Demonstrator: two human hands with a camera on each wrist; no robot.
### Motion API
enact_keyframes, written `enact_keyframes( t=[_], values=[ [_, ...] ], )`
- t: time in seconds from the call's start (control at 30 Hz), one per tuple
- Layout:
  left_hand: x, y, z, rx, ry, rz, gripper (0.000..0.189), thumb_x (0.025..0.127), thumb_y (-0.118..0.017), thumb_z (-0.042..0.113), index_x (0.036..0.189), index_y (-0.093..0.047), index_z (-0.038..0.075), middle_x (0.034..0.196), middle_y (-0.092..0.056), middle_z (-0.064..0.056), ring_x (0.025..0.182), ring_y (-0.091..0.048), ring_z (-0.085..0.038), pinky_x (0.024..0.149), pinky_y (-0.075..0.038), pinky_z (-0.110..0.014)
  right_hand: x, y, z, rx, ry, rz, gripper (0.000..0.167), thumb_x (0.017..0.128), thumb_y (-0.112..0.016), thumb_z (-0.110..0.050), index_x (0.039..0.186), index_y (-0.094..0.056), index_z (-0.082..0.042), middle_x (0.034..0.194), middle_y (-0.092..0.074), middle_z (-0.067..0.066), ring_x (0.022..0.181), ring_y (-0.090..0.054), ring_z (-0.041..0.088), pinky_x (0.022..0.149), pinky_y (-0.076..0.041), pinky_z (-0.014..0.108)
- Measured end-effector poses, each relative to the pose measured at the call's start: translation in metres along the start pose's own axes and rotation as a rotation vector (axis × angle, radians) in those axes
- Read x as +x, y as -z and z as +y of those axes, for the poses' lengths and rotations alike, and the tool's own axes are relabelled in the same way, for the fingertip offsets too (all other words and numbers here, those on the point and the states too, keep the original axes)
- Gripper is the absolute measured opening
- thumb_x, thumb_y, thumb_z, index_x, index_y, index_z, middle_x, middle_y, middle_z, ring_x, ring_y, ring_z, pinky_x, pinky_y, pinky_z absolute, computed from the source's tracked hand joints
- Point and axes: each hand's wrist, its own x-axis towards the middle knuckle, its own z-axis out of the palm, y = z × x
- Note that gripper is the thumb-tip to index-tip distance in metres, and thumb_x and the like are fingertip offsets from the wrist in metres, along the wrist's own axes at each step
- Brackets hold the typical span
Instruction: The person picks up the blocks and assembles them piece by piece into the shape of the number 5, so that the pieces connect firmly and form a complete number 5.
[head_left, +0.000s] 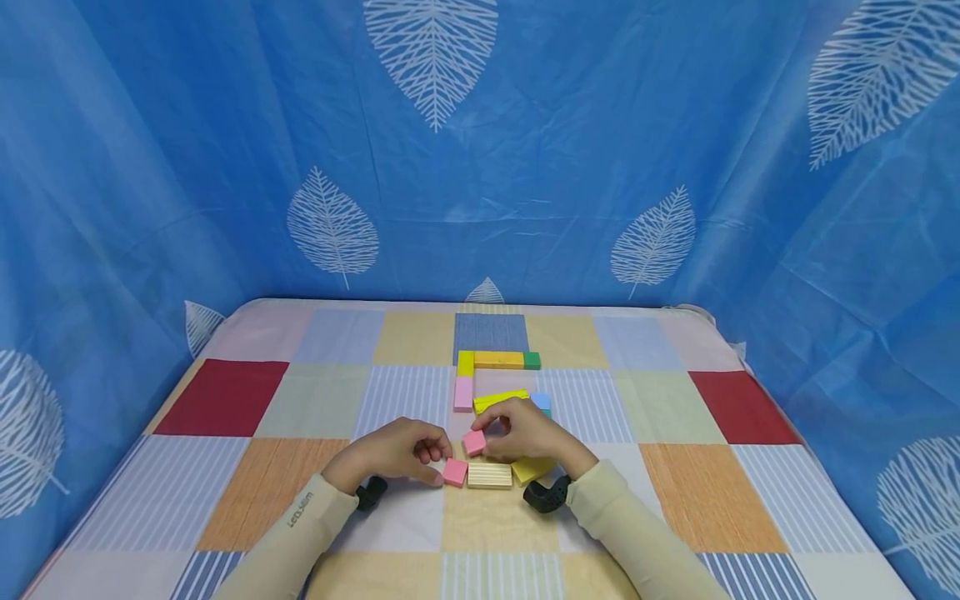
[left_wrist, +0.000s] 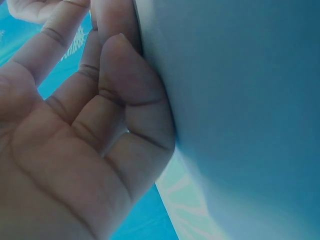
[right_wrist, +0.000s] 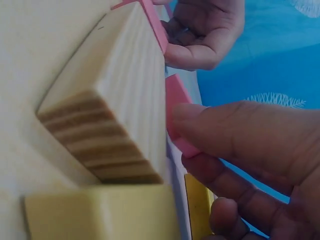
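My right hand (head_left: 525, 429) pinches a small pink block (head_left: 474, 442) between thumb and fingers, above and behind a row of blocks. In the right wrist view this pink block (right_wrist: 176, 91) is tilted, my thumb pressed on its face. My left hand (head_left: 397, 454) has its thumb and index finger at the left side of another pink block (head_left: 454, 472) on the cloth. That block adjoins the left end of a plain striped wooden block (head_left: 490, 476). A dull yellow block (head_left: 532, 468) lies at its right end, partly under my right hand.
Farther back, a yellow-green block (head_left: 465, 363), an orange block (head_left: 498, 360), a green block (head_left: 532, 361) and a light pink block (head_left: 463, 394) form a corner. A bright yellow block (head_left: 498, 400) and a blue block (head_left: 540, 402) lie nearer. Patchwork cloth (head_left: 300, 400) covers the table; blue curtains (head_left: 525, 167) surround it.
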Motion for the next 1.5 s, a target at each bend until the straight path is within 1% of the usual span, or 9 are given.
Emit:
enact_keyframes(
  t=[0.17, 0.4, 0.53, 0.6, 0.8, 1.0, 1.1, 1.3, 1.5],
  values=[
    [0.001, 0.0, -0.001, 0.008, -0.007, 0.0, 0.022, 0.087, -0.091, 0.007, 0.101, -0.073, 0.01, 0.084, -0.06, 0.005, 0.076, -0.053, -0.004, 0.071, -0.048, -0.022, 0.0, -0.002, -0.002, -0.036, -0.026, -0.001, 0.026, 0.087, -0.09, -0.008, 0.112, -0.082, -0.006, 0.098, -0.073, -0.005, 0.076, -0.049, 0.011, 0.071, -0.044, 0.025],
    [0.001, -0.001, -0.002, -0.001, -0.004, 0.001, 0.023, 0.087, -0.091, 0.006, 0.101, -0.073, 0.01, 0.084, -0.059, 0.005, 0.076, -0.053, -0.004, 0.071, -0.048, -0.022, 0.002, -0.003, -0.002, -0.087, -0.043, -0.002, 0.027, 0.086, -0.091, -0.008, 0.112, -0.082, -0.006, 0.105, -0.074, -0.002, 0.09, -0.054, 0.013, 0.085, -0.049, 0.029],
    [0.001, -0.001, -0.001, 0.004, -0.003, 0.001, 0.023, 0.087, -0.091, 0.006, 0.101, -0.073, 0.009, 0.084, -0.06, 0.004, 0.077, -0.053, -0.005, 0.072, -0.048, -0.022, 0.0, 0.0, -0.002, -0.08, -0.042, 0.004, 0.029, 0.086, -0.091, -0.009, 0.113, -0.082, -0.007, 0.106, -0.074, -0.002, 0.089, -0.053, 0.015, 0.083, -0.048, 0.031],
    [0.0, 0.0, -0.001, 0.002, -0.005, 0.002, 0.023, 0.087, -0.091, 0.006, 0.101, -0.073, 0.009, 0.084, -0.06, 0.004, 0.077, -0.053, -0.005, 0.072, -0.048, -0.022, -0.002, 0.003, -0.002, -0.073, -0.025, 0.013, 0.03, 0.086, -0.09, -0.009, 0.115, -0.081, -0.007, 0.108, -0.075, -0.001, 0.089, -0.054, 0.015, 0.083, -0.049, 0.03],
    [0.0, 0.0, 0.002, 0.001, 0.006, -0.001, 0.023, 0.087, -0.091, 0.006, 0.101, -0.073, 0.01, 0.084, -0.059, 0.004, 0.077, -0.052, -0.005, 0.072, -0.048, -0.022, -0.01, 0.012, 0.004, -0.003, 0.056, 0.019, 0.029, 0.091, -0.086, -0.008, 0.118, -0.08, -0.003, 0.115, -0.077, 0.006, 0.092, -0.06, 0.015, 0.085, -0.054, 0.028],
    [0.0, 0.0, 0.002, -0.001, 0.015, -0.004, 0.023, 0.087, -0.091, 0.006, 0.101, -0.073, 0.009, 0.084, -0.059, 0.004, 0.077, -0.053, -0.005, 0.072, -0.048, -0.022, -0.016, 0.018, 0.01, 0.133, 0.083, 0.025, 0.026, 0.095, -0.08, -0.002, 0.12, -0.077, 0.004, 0.116, -0.076, 0.014, 0.093, -0.063, 0.014, 0.086, -0.055, 0.027],
    [0.0, 0.0, 0.002, -0.004, 0.015, -0.005, 0.023, 0.087, -0.091, 0.006, 0.101, -0.073, 0.009, 0.084, -0.059, 0.004, 0.077, -0.053, -0.005, 0.072, -0.048, -0.022, -0.02, 0.022, 0.012, 0.202, 0.071, 0.017, 0.026, 0.097, -0.076, 0.0, 0.122, -0.075, 0.007, 0.117, -0.075, 0.018, 0.094, -0.064, 0.014, 0.085, -0.055, 0.026],
    [0.0, 0.0, 0.002, -0.001, 0.011, -0.003, 0.024, 0.087, -0.091, 0.006, 0.102, -0.073, 0.009, 0.085, -0.059, 0.004, 0.078, -0.052, -0.005, 0.073, -0.048, -0.022, -0.029, 0.028, 0.016, 0.328, 0.032, 0.023, 0.027, 0.099, -0.069, 0.002, 0.125, -0.071, 0.013, 0.12, -0.071, 0.028, 0.093, -0.062, 0.02, 0.079, -0.054, 0.025],
    [0.0, 0.0, 0.001, -0.008, 0.008, -0.004, 0.024, 0.086, -0.091, 0.006, 0.102, -0.073, 0.009, 0.085, -0.059, 0.004, 0.078, -0.052, -0.006, 0.072, -0.048, -0.022, -0.038, 0.034, 0.023, 0.409, -0.005, 0.058, 0.031, 0.102, -0.069, -0.003, 0.127, -0.067, 0.015, 0.123, -0.068, 0.03, 0.098, -0.061, 0.019, 0.085, -0.055, 0.024]
  ],
)
